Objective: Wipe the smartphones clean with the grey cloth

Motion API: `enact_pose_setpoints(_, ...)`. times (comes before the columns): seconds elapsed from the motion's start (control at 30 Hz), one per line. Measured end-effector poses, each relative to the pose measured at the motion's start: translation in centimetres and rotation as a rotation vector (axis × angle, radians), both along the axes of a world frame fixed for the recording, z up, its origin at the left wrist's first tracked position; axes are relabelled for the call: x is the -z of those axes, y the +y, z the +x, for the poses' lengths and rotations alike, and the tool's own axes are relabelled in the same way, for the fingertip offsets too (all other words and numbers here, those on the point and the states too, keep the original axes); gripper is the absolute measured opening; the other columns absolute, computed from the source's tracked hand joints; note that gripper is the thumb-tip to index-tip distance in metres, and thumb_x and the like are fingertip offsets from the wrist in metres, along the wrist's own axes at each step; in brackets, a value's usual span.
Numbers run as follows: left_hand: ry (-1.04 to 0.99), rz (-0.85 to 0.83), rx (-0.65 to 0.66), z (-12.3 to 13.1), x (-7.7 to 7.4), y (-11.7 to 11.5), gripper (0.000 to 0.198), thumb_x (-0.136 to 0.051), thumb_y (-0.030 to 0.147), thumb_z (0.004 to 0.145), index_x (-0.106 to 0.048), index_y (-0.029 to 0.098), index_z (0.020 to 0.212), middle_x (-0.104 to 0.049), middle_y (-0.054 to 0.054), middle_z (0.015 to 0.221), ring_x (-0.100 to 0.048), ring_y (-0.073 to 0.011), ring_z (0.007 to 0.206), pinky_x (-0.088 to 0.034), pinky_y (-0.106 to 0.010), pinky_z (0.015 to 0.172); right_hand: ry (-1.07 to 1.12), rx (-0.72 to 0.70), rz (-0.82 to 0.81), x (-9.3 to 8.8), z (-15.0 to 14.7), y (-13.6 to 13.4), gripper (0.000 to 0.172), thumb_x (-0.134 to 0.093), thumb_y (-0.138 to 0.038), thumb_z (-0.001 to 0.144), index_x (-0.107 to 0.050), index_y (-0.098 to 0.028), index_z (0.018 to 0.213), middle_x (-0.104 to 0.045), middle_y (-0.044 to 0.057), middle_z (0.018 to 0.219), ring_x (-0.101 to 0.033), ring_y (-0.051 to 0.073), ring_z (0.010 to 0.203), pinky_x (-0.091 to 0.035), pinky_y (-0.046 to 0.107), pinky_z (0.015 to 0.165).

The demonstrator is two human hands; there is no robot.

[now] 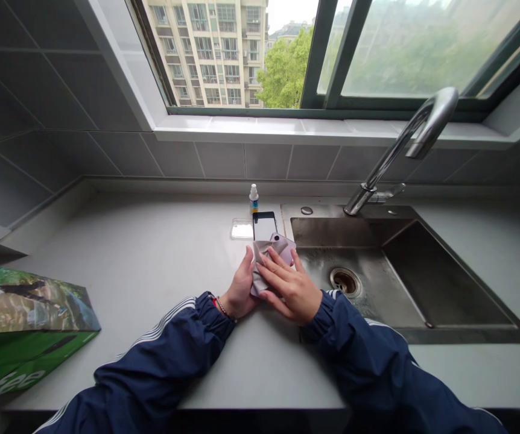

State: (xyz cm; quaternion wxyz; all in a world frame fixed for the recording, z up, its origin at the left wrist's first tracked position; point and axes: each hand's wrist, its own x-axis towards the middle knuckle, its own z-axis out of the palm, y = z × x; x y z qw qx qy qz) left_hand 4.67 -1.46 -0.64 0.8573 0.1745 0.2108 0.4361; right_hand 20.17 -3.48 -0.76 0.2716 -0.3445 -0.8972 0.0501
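Observation:
My left hand [240, 288] grips a pale lilac phone [288, 242] from its left side, the back with its camera turned up. Across the phone lies a grey cloth [260, 278], covering most of it. My right hand [292, 284] presses the cloth against the phone with its fingers stretched over it. Just beyond my hands, a flat dark-edged piece like a phone or screen [264, 224] lies on the counter. To its left is a clear phone case [240, 229]. A small white spray bottle [254, 199] with a blue and yellow label stands upright behind them.
A steel sink [423, 334] is set into the white counter [151, 241] on the right, with a tall chrome tap [386, 150] behind it. A green printed bag [34, 337] stands at the left. A window is beyond the counter.

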Motion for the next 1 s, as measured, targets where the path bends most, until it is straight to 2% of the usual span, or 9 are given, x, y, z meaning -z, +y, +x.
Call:
enact_pose_setpoints(0.17, -0.083, -0.075, 0.029, -0.7, -0.1, 0.3, 0.079, -0.037, 0.071, 0.091, -0.048, 0.013, 0.144, -0.067, -0.019, 0.123, -0.065, -0.0299, 0.115, -0.047, -0.044, 0.103, 0.011, -0.167, -0.062, -0.1, -0.5, -0.8, 0.051, -0.055, -0.038, 0.094, -0.053, -0.017, 0.141, -0.058, 0.013, 0.141, -0.04, 0.03, 0.142, -0.002, 0.056, 0.123)
enact_pose_setpoints(0.3, -0.109, -0.041, -0.016, -1.1, -0.2, 0.5, 0.08, -0.033, 0.073, 0.09, -0.043, 0.019, 0.149, -0.064, -0.017, 0.13, -0.062, -0.0313, 0.118, -0.042, -0.049, 0.107, 0.022, -0.206, -0.028, -0.1, -0.4, -0.8, 0.043, -0.054, -0.04, 0.095, -0.059, -0.018, 0.133, -0.065, 0.01, 0.133, -0.048, 0.027, 0.137, -0.001, 0.055, 0.123)
enact_pose_setpoints(0.4, -0.107, -0.024, -0.016, -1.1, 0.0, 0.6, 0.081, -0.033, 0.074, 0.09, -0.04, 0.022, 0.151, -0.06, -0.016, 0.135, -0.059, -0.0328, 0.122, -0.039, -0.052, 0.109, 0.021, -0.175, 0.012, -0.4, 0.0, -0.3, 0.035, -0.053, -0.036, 0.097, -0.063, -0.02, 0.127, -0.068, 0.008, 0.128, -0.051, 0.024, 0.135, -0.001, 0.055, 0.123)
enact_pose_setpoints(0.5, -0.088, -0.003, -0.014, -0.9, 0.2, 0.6, 0.081, -0.036, 0.074, 0.089, -0.039, 0.021, 0.151, -0.058, -0.015, 0.139, -0.057, -0.0336, 0.125, -0.04, -0.052, 0.109, -0.016, -0.03, 0.036, -0.6, 0.8, 0.4, 0.037, -0.049, -0.035, 0.1, -0.061, -0.019, 0.131, -0.064, 0.01, 0.134, -0.048, 0.025, 0.137, -0.005, 0.055, 0.123)
enact_pose_setpoints(0.6, -0.055, 0.022, 0.034, -0.7, 0.3, 0.3, 0.076, -0.038, 0.071, 0.091, -0.04, 0.024, 0.15, -0.058, -0.013, 0.139, -0.059, -0.0327, 0.122, -0.045, -0.048, 0.105, -0.077, 0.17, 0.042, -0.4, 1.6, 1.2, 0.05, -0.045, -0.039, 0.101, -0.049, -0.013, 0.144, -0.049, 0.016, 0.148, -0.039, 0.03, 0.143, -0.013, 0.06, 0.121)
enact_pose_setpoints(0.7, -0.03, 0.039, 0.124, -0.5, 0.4, 0.0, 0.072, -0.038, 0.069, 0.092, -0.039, 0.027, 0.151, -0.059, -0.011, 0.139, -0.062, -0.0323, 0.117, -0.049, -0.049, 0.1, -0.126, 0.28, 0.045, 0.0, 1.9, 1.6, 0.061, -0.041, -0.044, 0.101, -0.037, -0.008, 0.151, -0.037, 0.019, 0.155, -0.029, 0.034, 0.147, -0.022, 0.063, 0.116)
enact_pose_setpoints(0.83, -0.028, 0.058, 0.087, -0.3, 0.8, 0.0, 0.073, -0.038, 0.068, 0.092, -0.041, 0.023, 0.15, -0.057, -0.012, 0.141, -0.058, -0.0325, 0.124, -0.044, -0.048, 0.106, -0.153, 0.249, 0.039, 0.6, 1.3, 1.2, 0.071, -0.044, -0.051, 0.099, -0.03, -0.009, 0.154, -0.033, 0.019, 0.158, -0.022, 0.035, 0.15, -0.021, 0.064, 0.116)
enact_pose_setpoints(1.0, -0.104, 0.044, 0.048, -0.2, 1.1, 0.5, 0.077, -0.036, 0.069, 0.093, -0.043, 0.017, 0.149, -0.055, -0.014, 0.143, -0.048, -0.0322, 0.135, -0.033, -0.047, 0.115, -0.156, 0.069, 0.005, 0.8, 0.4, 0.5, 0.066, -0.044, -0.054, 0.099, -0.04, -0.012, 0.15, -0.043, 0.015, 0.153, -0.026, 0.032, 0.149, -0.011, 0.064, 0.119)
